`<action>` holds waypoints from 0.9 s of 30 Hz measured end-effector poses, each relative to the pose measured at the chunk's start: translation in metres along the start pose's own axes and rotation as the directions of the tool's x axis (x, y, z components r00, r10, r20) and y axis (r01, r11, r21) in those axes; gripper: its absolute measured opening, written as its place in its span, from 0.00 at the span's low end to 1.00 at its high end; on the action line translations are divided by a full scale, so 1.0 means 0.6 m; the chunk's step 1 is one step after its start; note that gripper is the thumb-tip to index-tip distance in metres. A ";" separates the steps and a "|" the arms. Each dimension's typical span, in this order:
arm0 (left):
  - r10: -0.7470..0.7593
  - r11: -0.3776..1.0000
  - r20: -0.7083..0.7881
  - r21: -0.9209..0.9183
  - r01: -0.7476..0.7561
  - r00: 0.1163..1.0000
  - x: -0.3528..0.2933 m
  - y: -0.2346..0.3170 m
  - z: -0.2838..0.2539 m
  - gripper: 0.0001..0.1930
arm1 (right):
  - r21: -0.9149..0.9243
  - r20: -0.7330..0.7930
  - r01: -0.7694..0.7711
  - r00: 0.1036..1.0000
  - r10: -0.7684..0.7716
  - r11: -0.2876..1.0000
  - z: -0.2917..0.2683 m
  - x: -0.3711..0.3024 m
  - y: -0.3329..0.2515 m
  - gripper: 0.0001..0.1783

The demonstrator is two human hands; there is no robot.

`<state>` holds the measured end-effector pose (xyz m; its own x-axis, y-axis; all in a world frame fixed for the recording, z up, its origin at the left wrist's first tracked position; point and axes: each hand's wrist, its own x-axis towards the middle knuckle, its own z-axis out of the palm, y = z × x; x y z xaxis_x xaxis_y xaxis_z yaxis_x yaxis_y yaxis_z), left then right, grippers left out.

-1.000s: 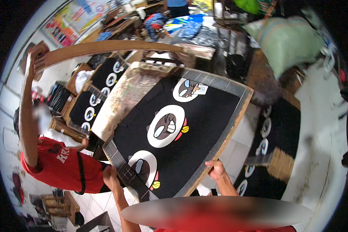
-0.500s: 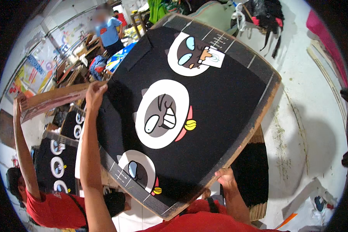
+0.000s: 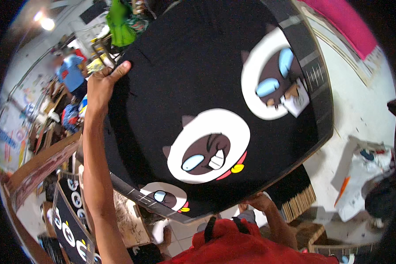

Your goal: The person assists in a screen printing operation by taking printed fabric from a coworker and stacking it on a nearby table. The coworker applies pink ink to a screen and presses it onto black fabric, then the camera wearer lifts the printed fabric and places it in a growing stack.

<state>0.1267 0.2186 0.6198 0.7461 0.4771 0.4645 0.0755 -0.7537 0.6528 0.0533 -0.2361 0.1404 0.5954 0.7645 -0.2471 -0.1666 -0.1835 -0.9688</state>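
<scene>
A large board [image 3: 322,99] covered in black cloth [image 3: 171,83] is held up at a tilt in front of me. Three cartoon animal faces in white ovals, such as the middle print [image 3: 210,147], run across the cloth, and a small white patch [image 3: 297,100] lies over part of the right-hand one. My left hand [image 3: 103,81] is closed round the board's left edge, thumb on top of the cloth. Down at the near edge my right hand [image 3: 260,201] grips from below, its fingers partly hidden by the board.
A stack of black-covered boards [image 3: 300,200] stands below on the right. More printed boards [image 3: 70,233] lie low on the left, near a long wooden bar [image 3: 44,167]. A person in a blue shirt [image 3: 72,77] stands farther back. A white plastic bag [image 3: 361,176] rests on the right.
The board has turned and tipped, bringing its prints lower and rightward in view. My left hand appears higher on the left. The co-worker in red has mostly left the view.
</scene>
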 end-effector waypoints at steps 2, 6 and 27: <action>0.110 0.994 0.075 -0.023 -0.109 0.991 -0.033 0.070 0.031 0.20 | 0.417 0.117 -0.187 0.981 0.151 0.890 0.001 -0.078 -0.060 0.19; 0.385 0.917 0.224 -0.207 -0.342 0.896 -0.108 0.147 0.080 0.21 | -0.613 0.012 -0.192 0.968 0.252 0.767 0.067 -0.180 -0.279 0.17; 0.500 0.866 0.422 -0.236 -0.441 0.756 -0.405 -0.121 0.427 0.22 | -0.849 -0.275 -0.166 0.949 -0.152 0.502 -0.036 0.123 -0.222 0.11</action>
<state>0.1092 0.0416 0.3063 0.8811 -0.2071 0.4253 -0.4200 -0.7561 0.5019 0.1364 -0.1684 0.2506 0.8070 0.5833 -0.0920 0.4850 -0.7436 -0.4603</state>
